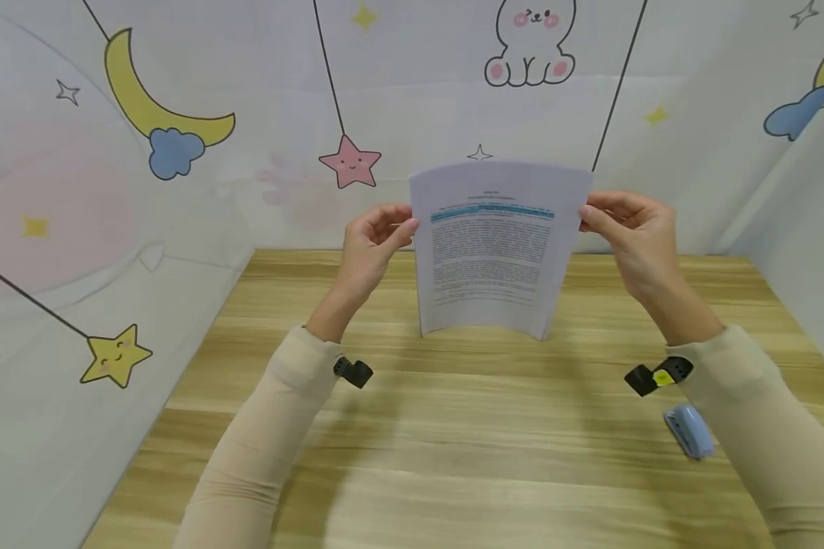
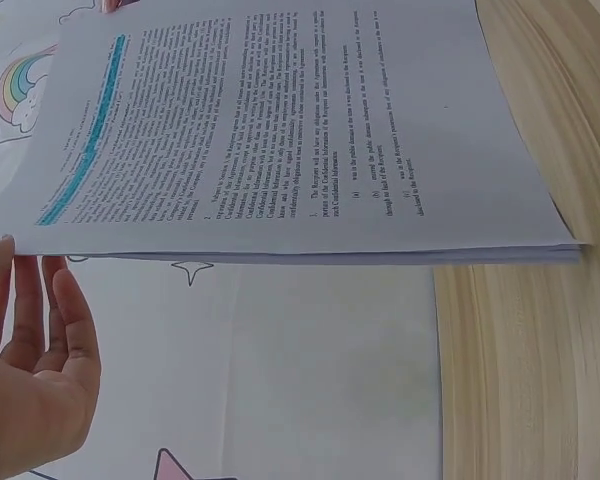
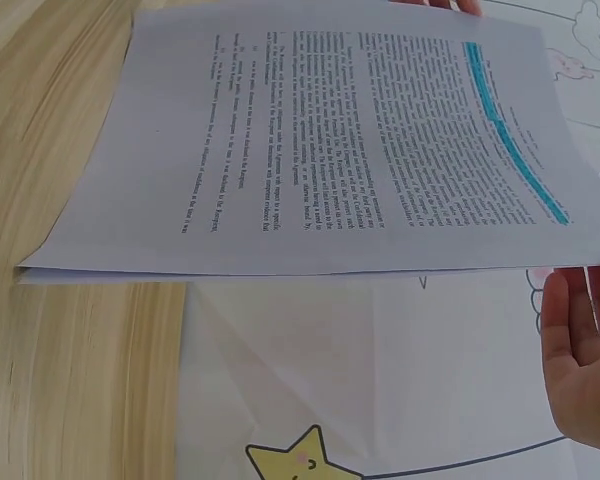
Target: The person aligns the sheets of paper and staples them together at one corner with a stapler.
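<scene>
A thin stack of printed sheets [image 1: 490, 252] stands upright over the wooden table, bowed, with a blue highlighted band near the top of its text. My left hand [image 1: 374, 244] pinches the stack's left edge, high up, between thumb and fingers. At the opposite edge my right hand [image 1: 638, 236] pinches it the same way. The lower edge meets the tabletop. In the left wrist view the stack [image 2: 280, 130] shows several layers along its side, slightly apart at the bottom corner. The right wrist view shows the sheets [image 3: 310, 140] lined up closely along that edge.
A light blue stapler [image 1: 689, 431] lies on the wooden table [image 1: 481, 457] beside my right forearm. Behind the table hangs a white cloth [image 1: 426, 84] printed with stars, moons and an animal. Black camera straps sit on both wrists.
</scene>
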A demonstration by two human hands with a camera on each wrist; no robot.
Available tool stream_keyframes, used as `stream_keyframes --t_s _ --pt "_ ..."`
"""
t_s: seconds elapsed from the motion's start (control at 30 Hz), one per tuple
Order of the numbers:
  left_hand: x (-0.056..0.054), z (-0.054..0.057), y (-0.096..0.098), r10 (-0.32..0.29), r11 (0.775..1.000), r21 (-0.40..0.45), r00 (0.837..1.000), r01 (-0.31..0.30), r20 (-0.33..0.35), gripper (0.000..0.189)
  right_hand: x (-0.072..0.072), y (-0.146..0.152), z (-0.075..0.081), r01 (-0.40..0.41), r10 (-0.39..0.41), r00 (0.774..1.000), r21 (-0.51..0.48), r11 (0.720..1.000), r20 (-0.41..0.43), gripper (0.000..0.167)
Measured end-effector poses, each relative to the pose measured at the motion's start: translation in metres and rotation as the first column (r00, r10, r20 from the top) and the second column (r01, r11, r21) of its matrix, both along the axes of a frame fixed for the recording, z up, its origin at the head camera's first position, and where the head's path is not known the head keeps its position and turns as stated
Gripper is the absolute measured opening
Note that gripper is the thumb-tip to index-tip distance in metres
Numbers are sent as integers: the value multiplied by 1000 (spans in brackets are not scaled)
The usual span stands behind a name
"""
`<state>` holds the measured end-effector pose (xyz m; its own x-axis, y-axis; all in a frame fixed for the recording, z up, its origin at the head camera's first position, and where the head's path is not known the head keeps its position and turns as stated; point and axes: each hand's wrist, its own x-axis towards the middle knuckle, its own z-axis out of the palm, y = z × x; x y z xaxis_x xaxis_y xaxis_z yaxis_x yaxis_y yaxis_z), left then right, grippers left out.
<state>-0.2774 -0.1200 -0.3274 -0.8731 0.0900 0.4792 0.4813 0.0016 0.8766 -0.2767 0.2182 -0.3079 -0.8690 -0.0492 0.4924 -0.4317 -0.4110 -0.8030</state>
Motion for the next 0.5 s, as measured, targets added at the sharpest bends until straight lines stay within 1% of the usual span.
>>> stream_keyframes --t_s 0.13,0.2,0.27,0.4,0.5 --pt "1 -2 0 26 1000 5 999 -26 -20 19 -2 1 -1 20 -20 1000 12 1000 -20 13" --pt "0 -2 -1 23 1000 19 1000 -23 -19 17 -2 2 -1 25 -25 999 16 1000 -35 14" --pt "0 -3 -2 6 999 37 1000 -5 -8 15 -3 3 -1 29 -28 998 23 999 -48 16" --pt "0 -5 -6 -51 995 86 997 47 49 9 -3 3 1 27 -24 998 38 999 -66 18" --pt "0 -5 -9 -79 992 106 994 70 80 9 -3 3 2 20 -17 997 49 999 -73 16"
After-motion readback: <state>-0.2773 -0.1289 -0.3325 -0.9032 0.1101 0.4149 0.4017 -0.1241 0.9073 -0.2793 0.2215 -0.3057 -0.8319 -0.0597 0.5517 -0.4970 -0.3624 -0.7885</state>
